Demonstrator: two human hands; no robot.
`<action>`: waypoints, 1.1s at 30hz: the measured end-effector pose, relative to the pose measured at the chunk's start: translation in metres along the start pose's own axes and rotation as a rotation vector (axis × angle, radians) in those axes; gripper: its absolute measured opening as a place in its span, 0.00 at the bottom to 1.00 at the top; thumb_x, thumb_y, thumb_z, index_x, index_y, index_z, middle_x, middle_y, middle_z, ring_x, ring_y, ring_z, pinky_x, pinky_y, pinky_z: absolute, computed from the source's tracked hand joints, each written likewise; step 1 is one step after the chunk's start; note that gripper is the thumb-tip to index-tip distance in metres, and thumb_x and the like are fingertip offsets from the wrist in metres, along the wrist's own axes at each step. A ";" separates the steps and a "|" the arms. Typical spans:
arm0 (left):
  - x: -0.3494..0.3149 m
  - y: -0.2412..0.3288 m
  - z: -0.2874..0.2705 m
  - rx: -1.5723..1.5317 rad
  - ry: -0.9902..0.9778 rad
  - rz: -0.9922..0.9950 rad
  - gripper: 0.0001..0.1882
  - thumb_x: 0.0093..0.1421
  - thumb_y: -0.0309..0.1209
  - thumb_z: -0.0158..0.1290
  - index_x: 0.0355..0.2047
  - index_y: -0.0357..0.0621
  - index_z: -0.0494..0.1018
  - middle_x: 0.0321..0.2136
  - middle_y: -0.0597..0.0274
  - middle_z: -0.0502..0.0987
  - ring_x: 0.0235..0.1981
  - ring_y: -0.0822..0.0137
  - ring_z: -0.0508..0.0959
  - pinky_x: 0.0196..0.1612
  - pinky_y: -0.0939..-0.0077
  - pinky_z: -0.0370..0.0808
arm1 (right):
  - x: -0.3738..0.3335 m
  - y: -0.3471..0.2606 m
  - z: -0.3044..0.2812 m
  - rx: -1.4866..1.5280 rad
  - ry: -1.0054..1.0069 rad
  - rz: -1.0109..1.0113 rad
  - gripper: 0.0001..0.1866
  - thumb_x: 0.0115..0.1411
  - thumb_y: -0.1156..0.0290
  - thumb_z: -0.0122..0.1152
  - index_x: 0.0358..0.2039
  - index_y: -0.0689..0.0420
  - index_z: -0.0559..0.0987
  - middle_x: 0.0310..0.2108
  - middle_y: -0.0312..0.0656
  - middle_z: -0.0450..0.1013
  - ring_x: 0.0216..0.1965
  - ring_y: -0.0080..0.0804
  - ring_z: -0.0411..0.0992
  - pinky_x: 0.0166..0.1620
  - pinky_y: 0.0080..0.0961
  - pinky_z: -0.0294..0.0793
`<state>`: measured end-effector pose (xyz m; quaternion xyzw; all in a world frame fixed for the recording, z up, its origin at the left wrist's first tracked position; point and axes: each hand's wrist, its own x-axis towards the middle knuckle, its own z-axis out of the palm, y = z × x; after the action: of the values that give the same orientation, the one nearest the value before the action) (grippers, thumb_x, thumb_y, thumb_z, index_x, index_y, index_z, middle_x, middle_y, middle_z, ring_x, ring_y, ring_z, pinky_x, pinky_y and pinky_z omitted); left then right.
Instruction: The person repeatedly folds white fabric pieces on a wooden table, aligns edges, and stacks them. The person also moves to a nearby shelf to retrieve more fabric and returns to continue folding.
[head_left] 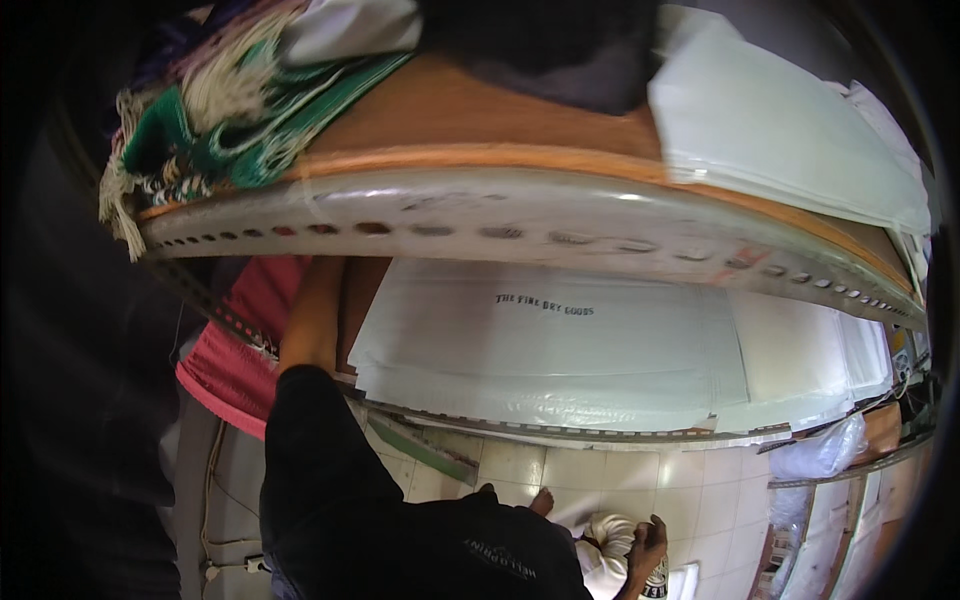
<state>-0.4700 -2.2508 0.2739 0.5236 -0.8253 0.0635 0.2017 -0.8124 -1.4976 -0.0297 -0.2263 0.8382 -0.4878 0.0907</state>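
My left forearm (312, 320) reaches into the lower shelf, its black sleeve (320, 430) pushed up to the elbow. The shelf's metal edge (420, 215) covers my left hand. Beside that arm hangs a pink-red cloth (235, 360). Right of it lies a broad stack of white plastic-wrapped packages (540, 350), the top one bearing small dark print. Low on the right, my right hand (648, 545) hangs with bent fingers, a gap between thumb and fingers and nothing visible in it. Next to it is a gathered white cloth-like thing (605, 540).
On the upper shelf board (500, 120) rest green and cream fringed textiles (240, 110), a dark cloth (560, 50) and a white plastic package (770, 120). The tiled floor (620, 470) shows below. Clear plastic bags (820, 450) sit on a rack at the right.
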 end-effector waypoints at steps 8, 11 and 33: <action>0.018 0.009 0.007 0.035 0.169 0.238 0.33 0.64 0.51 0.53 0.56 0.33 0.73 0.55 0.42 0.75 0.60 0.46 0.71 0.63 0.53 0.66 | -0.062 -0.076 0.085 0.045 -0.104 0.111 0.22 0.63 0.69 0.63 0.55 0.67 0.75 0.32 0.45 0.78 0.34 0.34 0.76 0.41 0.29 0.75; 0.025 0.018 0.012 0.024 0.222 0.306 0.34 0.64 0.52 0.53 0.56 0.33 0.73 0.55 0.41 0.74 0.60 0.45 0.71 0.63 0.52 0.66 | -0.089 -0.093 0.110 0.020 -0.156 0.160 0.23 0.61 0.70 0.62 0.56 0.65 0.75 0.33 0.48 0.80 0.35 0.39 0.78 0.43 0.33 0.76; 0.040 0.039 -0.001 0.001 0.128 0.438 0.20 0.61 0.39 0.52 0.49 0.42 0.78 0.49 0.45 0.78 0.57 0.48 0.75 0.63 0.53 0.66 | -0.155 -0.185 0.126 0.131 0.045 0.096 0.19 0.63 0.73 0.63 0.54 0.65 0.77 0.31 0.43 0.78 0.34 0.30 0.77 0.41 0.26 0.76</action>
<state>-0.5193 -2.2663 0.2950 0.3270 -0.9048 0.1390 0.2347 -0.5750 -1.6013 0.0543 -0.1687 0.8163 -0.5415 0.1096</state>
